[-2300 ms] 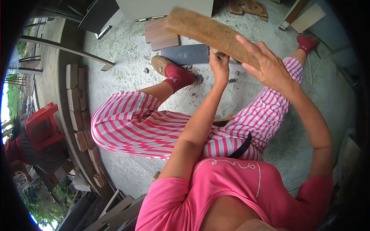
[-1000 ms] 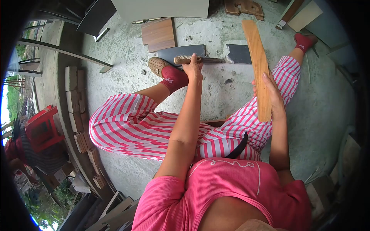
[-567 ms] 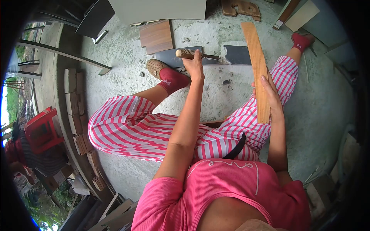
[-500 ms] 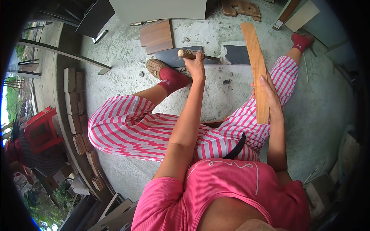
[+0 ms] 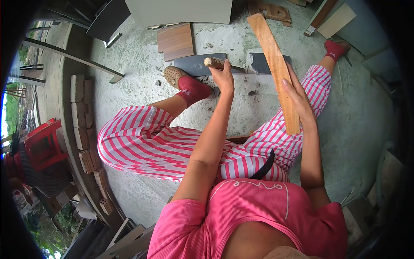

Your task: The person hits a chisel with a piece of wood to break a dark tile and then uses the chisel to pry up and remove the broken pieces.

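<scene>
1. Gray floor [image 5: 142,82] lies below you.
2. Your left hand [image 5: 224,82] wraps around a wood-handled tool [image 5: 214,63].
3. Your right hand [image 5: 300,101] grips the plank [image 5: 272,54], its top just tipped left, so it slants more.

The wooden slat [image 5: 273,56] is long, narrow and slightly curved, light orange-brown with visible grain; it is held up above the floor at a slant, its far end to the left of its near end, gripped in the right hand [image 5: 300,98]; the tool [image 5: 214,63] has a thick, worn wooden handle and a thin dark shaft, gripped in the left hand [image 5: 224,80].
</scene>
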The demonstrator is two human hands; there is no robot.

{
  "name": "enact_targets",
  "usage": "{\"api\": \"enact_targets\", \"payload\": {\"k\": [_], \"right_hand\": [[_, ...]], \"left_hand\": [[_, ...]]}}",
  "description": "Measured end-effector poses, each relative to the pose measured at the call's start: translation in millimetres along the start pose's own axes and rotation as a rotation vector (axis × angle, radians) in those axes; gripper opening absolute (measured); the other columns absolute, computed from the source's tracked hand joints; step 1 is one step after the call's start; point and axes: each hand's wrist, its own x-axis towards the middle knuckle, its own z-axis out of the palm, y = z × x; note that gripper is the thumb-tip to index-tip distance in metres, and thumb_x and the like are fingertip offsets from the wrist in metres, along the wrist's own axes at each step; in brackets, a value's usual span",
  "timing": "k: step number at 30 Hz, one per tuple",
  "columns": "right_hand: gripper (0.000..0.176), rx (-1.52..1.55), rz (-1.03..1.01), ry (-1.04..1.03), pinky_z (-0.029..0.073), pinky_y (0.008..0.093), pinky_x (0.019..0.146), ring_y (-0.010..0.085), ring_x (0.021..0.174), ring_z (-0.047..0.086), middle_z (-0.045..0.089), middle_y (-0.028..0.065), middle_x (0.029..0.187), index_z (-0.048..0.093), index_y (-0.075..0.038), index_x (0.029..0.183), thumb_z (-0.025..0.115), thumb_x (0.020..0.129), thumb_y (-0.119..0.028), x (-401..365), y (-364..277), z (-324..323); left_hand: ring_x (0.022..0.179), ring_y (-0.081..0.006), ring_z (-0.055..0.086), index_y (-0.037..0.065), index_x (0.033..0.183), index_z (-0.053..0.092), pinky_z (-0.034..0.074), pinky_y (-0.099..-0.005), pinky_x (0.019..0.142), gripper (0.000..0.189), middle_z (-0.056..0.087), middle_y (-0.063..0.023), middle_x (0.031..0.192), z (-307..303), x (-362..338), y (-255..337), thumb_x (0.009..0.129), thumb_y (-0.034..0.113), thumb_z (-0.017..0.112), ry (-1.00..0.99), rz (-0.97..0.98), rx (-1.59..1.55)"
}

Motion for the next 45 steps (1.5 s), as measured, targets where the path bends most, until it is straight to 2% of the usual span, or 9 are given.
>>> {"api": "enact_targets", "payload": {"k": [1,7,9,12,14,18,24,31,45], "right_hand": [[0.070,-0.072,-0.056,0.008,0.026,0.0368,0.108,0.0283,0.135,0.030,0.035,0.0195,0.143,0.026,-0.003,0.143,0.051,0.090,-0.042,4,-12,2],[0.068,-0.340,-0.491,-0.061,0.036,0.0368,0.101,0.0324,0.122,0.047,0.049,0.0213,0.130,0.028,-0.016,0.144,0.055,0.088,-0.043,27,-136,15],[0.083,-0.474,-0.446,-0.256,0.039,0.0355,0.100,0.0294,0.121,0.046,0.045,0.0249,0.130,0.022,0.000,0.142,0.060,0.081,-0.042,2,-211,31],[0.066,-0.756,-0.576,-0.347,0.037,0.0410,0.099,0.0340,0.114,0.051,0.051,0.0190,0.123,0.027,-0.027,0.145,0.056,0.087,-0.040,50,-157,42],[0.065,-1.092,-0.352,-0.539,0.043,0.0466,0.088,0.0336,0.096,0.056,0.054,0.0171,0.103,0.028,-0.037,0.142,0.059,0.085,-0.037,66,-140,46],[0.066,-1.449,-0.489,-0.549,0.045,0.0467,0.077,0.0300,0.089,0.058,0.053,0.0143,0.097,0.028,-0.040,0.142,0.059,0.084,-0.035,85,-118,51],[0.066,-1.076,-0.709,-0.540,0.046,0.0485,0.076,0.0316,0.087,0.058,0.053,0.0128,0.097,0.029,-0.040,0.142,0.060,0.084,-0.036,54,-167,70],[0.067,-1.369,-0.484,-0.554,0.048,0.0467,0.076,0.0343,0.083,0.058,0.053,0.0152,0.093,0.027,-0.040,0.142,0.060,0.085,-0.030,95,-110,55],[0.064,-1.305,-0.476,-0.612,0.048,0.0471,0.075,0.0324,0.085,0.059,0.055,0.0146,0.095,0.026,-0.039,0.143,0.056,0.086,-0.039,86,-121,70]], "left_hand": [[0.078,-0.0246,0.058,-0.002,0.103,0.047,0.046,-0.0354,0.076,0.036,0.061,-0.0149,0.087,1,0,-3,0.080,0.016,0.068,-0.001,0.000,-0.001],[0.080,-0.0269,0.058,-0.002,0.103,0.047,0.046,-0.0370,0.077,0.038,0.061,-0.0169,0.089,4,-4,-6,0.080,0.018,0.069,-0.048,-0.002,-0.020],[0.080,-0.0264,0.059,-0.002,0.104,0.047,0.046,-0.0363,0.077,0.038,0.061,-0.0168,0.089,3,-8,1,0.080,0.018,0.069,-0.053,-0.009,0.016],[0.081,-0.0244,0.059,-0.002,0.108,0.047,0.046,-0.0359,0.077,0.041,0.062,-0.0157,0.088,2,-14,15,0.080,0.017,0.070,-0.027,0.021,0.118],[0.079,-0.0234,0.058,-0.003,0.110,0.047,0.046,-0.0352,0.076,0.043,0.062,-0.0149,0.088,3,-16,16,0.080,0.016,0.070,-0.012,0.044,0.082],[0.075,-0.0214,0.055,-0.003,0.115,0.046,0.045,-0.0324,0.073,0.045,0.060,-0.0128,0.088,6,-10,13,0.081,0.016,0.069,-0.004,0.063,0.000],[0.099,-0.0223,0.059,0.000,0.116,0.047,0.044,-0.0336,0.084,0.041,0.062,-0.0136,0.106,7,-17,-4,0.089,0.028,0.058,-0.029,0.229,-0.175],[0.094,-0.0228,0.056,-0.002,0.121,0.043,0.043,-0.0337,0.085,0.053,0.059,-0.0136,0.104,-2,-15,26,0.083,0.026,0.066,-0.049,-0.051,0.040],[0.096,-0.0218,0.057,0.000,0.126,0.040,0.043,-0.0325,0.086,0.053,0.059,-0.0148,0.111,-6,-6,-7,0.083,0.015,0.066,-0.009,0.007,-0.145]]}}
